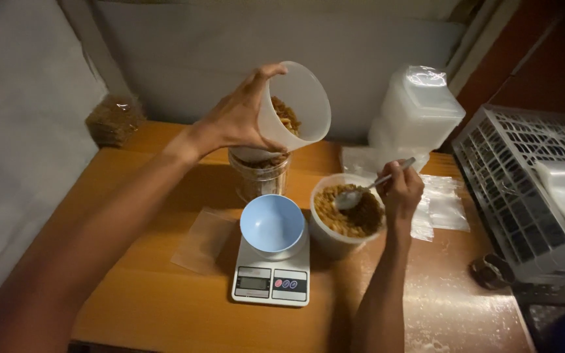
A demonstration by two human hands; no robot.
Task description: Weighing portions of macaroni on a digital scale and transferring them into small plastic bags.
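Note:
My left hand (240, 121) holds a white plastic cup (295, 104) tilted on its side above the table, with brown snack pieces inside it. Below the cup stands a clear jar (259, 175) with more brown pieces. My right hand (400, 189) grips a metal spoon (361, 193) whose bowl rests in a white tub of brown snack (348, 212). An empty light-blue bowl (272, 223) sits on a white digital kitchen scale (272, 278) in front of me.
A stack of clear plastic containers (416, 111) stands at the back right, with clear plastic bags (443, 206) beside it and one bag (204, 238) left of the scale. A bagged brown snack (114, 119) lies back left. A white plastic crate (524, 189) sits at the right.

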